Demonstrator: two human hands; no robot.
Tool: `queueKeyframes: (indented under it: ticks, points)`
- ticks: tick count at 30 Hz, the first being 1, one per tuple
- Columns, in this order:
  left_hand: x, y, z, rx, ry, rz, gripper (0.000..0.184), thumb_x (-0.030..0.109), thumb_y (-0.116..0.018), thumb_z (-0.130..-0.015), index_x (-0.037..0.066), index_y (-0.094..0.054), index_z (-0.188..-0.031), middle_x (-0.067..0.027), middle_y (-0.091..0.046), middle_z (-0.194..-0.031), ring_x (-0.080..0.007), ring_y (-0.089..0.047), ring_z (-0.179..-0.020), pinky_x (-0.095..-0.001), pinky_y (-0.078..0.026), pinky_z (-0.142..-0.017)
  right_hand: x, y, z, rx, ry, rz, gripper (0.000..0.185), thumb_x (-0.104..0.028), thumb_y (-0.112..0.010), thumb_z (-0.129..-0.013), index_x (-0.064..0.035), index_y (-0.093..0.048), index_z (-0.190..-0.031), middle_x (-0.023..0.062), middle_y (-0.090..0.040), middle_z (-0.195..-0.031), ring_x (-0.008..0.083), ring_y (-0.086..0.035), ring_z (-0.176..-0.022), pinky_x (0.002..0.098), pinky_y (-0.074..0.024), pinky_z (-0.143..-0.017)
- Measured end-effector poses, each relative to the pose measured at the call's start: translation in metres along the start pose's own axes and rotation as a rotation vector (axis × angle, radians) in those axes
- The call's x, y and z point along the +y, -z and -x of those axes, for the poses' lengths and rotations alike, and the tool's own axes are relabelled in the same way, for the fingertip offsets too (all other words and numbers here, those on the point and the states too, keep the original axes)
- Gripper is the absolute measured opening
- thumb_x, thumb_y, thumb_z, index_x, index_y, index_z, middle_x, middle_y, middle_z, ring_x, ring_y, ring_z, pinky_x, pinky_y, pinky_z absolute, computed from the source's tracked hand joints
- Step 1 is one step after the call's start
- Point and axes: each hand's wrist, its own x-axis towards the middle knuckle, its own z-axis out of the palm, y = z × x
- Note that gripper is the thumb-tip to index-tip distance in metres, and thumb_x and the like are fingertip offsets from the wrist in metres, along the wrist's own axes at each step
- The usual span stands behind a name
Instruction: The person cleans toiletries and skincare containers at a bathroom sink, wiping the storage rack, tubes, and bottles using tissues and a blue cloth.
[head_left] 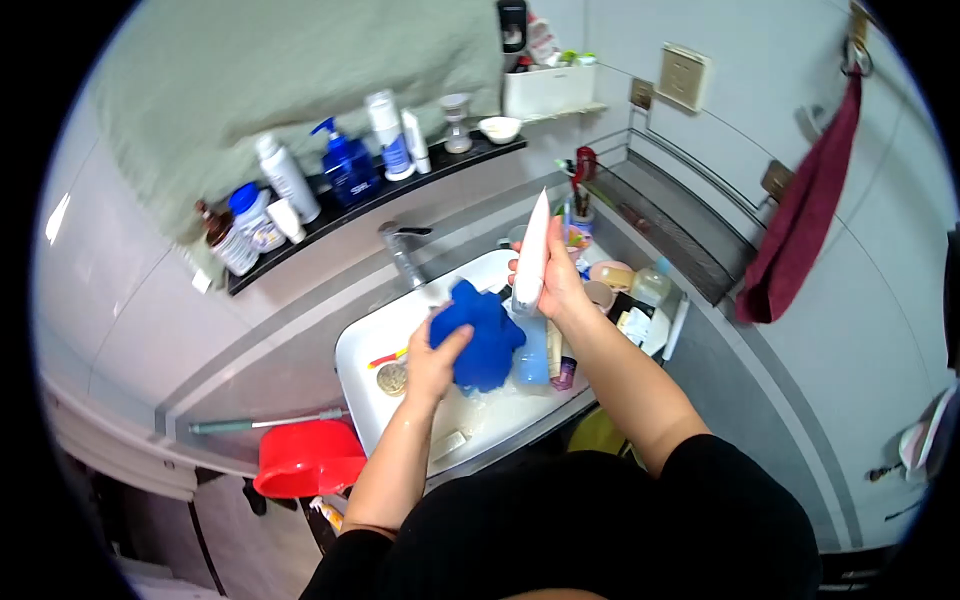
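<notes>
Two items sit mid-frame: the left hand [436,362] grips a blue cloth [482,345] over the white sink [362,345]; slightly right and higher, the right hand [558,278] has fingers wrapped around a white tube [533,250].

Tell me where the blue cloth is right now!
In the head view, the blue cloth is in the left hand, over the white sink, left of the white tube.
</notes>
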Motion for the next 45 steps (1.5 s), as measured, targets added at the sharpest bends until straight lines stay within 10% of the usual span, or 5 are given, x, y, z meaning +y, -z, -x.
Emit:
queueKeyframes:
  ticks: [6, 20, 30, 40, 45]
  points:
    - [0.030, -0.060, -0.056, -0.351, -0.429, -0.579, 0.072, 0.030, -0.071, -0.079, -0.001, -0.039, -0.136, -0.0201, -0.049, -0.130, -0.0290, -0.054, -0.115, -0.0346, -0.041, -0.098, -0.003, -0.001, 0.023, -0.087, 0.048, -0.119, 0.033, -0.027, -0.053, -0.088, -0.0075, -0.055, -0.115, 0.0101, -0.064, -0.102, 0.0216, -0.063, -0.090, 0.0351, -0.0512, -0.081]
    - [0.050, -0.105, -0.057, -0.383, -0.528, -0.541, 0.071, 0.032, -0.071, -0.077, 0.003, -0.042, -0.135, -0.0211, -0.058, -0.113, -0.0348, -0.059, -0.100, -0.0383, -0.046, -0.088, -0.042, 0.016, 0.044, -0.422, 0.209, 0.191, 0.089, -0.046, -0.060, -0.077, -0.0013, -0.022, -0.143, 0.0113, -0.039, -0.139, 0.0192, -0.046, -0.122, 0.0335, -0.0368, -0.103]
    - [0.058, -0.126, -0.031, -0.457, -0.887, -0.858, 0.067, 0.006, -0.072, -0.065, 0.015, -0.054, -0.128, -0.0221, -0.036, -0.141, -0.0416, -0.051, -0.110, -0.0433, -0.043, -0.094, -0.076, 0.016, 0.035, -0.154, 0.379, 0.140, 0.055, -0.040, -0.045, -0.094, -0.0019, -0.040, -0.132, 0.0151, -0.046, -0.135, 0.0231, -0.044, -0.124, 0.0384, -0.0341, -0.105]
    - [0.070, -0.113, -0.104, -0.469, 0.002, 0.138, 0.046, 0.033, -0.060, -0.090, 0.001, -0.053, -0.121, -0.0120, -0.063, -0.108, -0.0213, -0.061, -0.097, -0.0330, -0.048, -0.085, -0.063, 0.013, 0.058, -0.028, 0.388, -0.143, 0.066, -0.052, -0.049, -0.083, -0.0015, -0.047, -0.125, 0.0159, -0.056, -0.123, 0.0244, -0.057, -0.112, 0.0335, -0.0510, -0.086]
    - [0.041, -0.070, -0.119, -0.559, 0.339, 0.659, 0.050, 0.042, -0.056, -0.090, 0.002, -0.054, -0.120, -0.0128, -0.062, -0.113, -0.0259, -0.061, -0.101, -0.0387, -0.048, -0.089, -0.083, 0.031, 0.076, -0.217, 0.399, 0.006, 0.066, -0.051, -0.050, -0.081, 0.0036, -0.052, -0.118, 0.0207, -0.049, -0.132, 0.0291, -0.044, -0.127, 0.0370, -0.0302, -0.108]
